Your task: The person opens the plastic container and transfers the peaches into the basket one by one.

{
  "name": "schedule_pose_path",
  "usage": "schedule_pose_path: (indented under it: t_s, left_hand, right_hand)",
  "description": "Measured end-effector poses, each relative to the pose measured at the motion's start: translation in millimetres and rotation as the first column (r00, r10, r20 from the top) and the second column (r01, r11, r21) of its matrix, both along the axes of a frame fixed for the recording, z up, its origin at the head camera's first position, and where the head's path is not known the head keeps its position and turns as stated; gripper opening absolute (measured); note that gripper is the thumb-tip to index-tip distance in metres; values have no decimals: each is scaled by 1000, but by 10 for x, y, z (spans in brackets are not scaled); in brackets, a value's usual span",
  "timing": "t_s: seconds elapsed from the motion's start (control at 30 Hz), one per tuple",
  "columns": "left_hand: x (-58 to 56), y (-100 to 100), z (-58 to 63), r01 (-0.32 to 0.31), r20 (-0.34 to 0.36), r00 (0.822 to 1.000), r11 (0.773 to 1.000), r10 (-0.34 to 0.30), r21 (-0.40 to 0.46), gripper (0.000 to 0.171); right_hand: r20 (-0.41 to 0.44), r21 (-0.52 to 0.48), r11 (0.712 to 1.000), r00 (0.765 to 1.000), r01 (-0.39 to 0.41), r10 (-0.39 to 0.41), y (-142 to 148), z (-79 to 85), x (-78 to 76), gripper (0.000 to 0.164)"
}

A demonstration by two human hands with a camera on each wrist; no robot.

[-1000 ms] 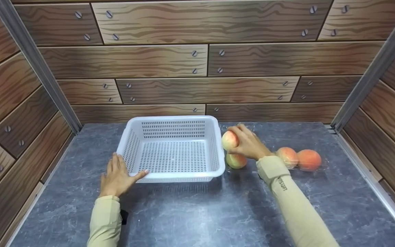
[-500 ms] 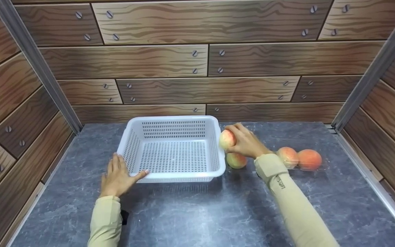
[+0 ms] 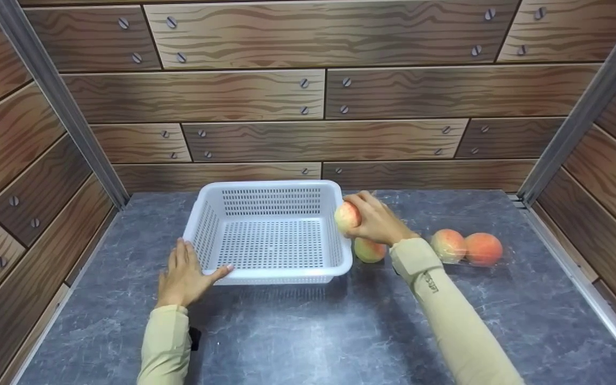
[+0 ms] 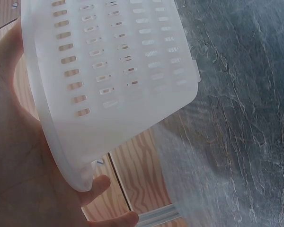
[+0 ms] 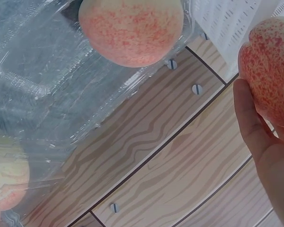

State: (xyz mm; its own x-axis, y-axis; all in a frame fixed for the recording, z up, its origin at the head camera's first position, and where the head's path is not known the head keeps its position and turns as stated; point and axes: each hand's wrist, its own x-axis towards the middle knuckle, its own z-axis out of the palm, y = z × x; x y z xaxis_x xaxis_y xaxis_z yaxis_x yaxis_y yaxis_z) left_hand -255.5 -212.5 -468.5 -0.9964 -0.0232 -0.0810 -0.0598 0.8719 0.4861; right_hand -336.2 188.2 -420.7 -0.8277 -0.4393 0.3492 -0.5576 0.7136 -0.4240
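My right hand grips a red and yellow peach at the right rim of a white slotted plastic basket. Seen from the right wrist, the fingers wrap the underside of this peach. My left hand rests against the basket's near left corner, fingers straight and spread, thumb along the front rim. The left wrist view shows the palm close to the rim. No fruit shows inside the basket. Below my right hand another peach sits beside the basket.
Two more peaches lie farther right on the dark marbled table, under clear plastic. In the right wrist view a clear plastic package surrounds the remaining fruit. Wood-patterned walls enclose the back and sides.
My right hand has carried its peach left, from beside the basket to its right rim. The left hand and basket have stayed put.
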Motion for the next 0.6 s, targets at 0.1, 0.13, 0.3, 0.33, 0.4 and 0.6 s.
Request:
schedule_pose_path:
  t_s: [0.1, 0.13, 0.3, 0.33, 0.4, 0.6]
  left_hand:
    - [2, -3, 4, -2, -2, 1000, 1000, 2, -6, 125]
    - [1, -4, 5, -3, -4, 1000, 1000, 3, -9, 125]
    - [4, -7, 12, -9, -14, 1000, 1000, 9, -20, 125]
    - [4, -8, 12, -10, -13, 1000, 1000, 9, -20, 125]
    - [6, -7, 15, -10, -12, 1000, 1000, 10, -20, 125]
    - [6, 1, 14, -9, -6, 1000, 1000, 9, -9, 125]
  right_hand:
    - [-1, -5, 1000, 1000, -6, 6, -33, 8, -1, 72]
    - [1, -6, 1000, 1000, -6, 6, -44, 10, -1, 73]
    - [11, 2, 1000, 1000, -10, 10, -99, 21, -6, 74]
    - [12, 6, 1000, 1000, -12, 12, -110, 24, -7, 74]
    - [18, 13, 1000, 1000, -15, 14, -130, 31, -9, 74]
    - [53, 32, 999, 999, -8, 6, -189, 54, -6, 74]
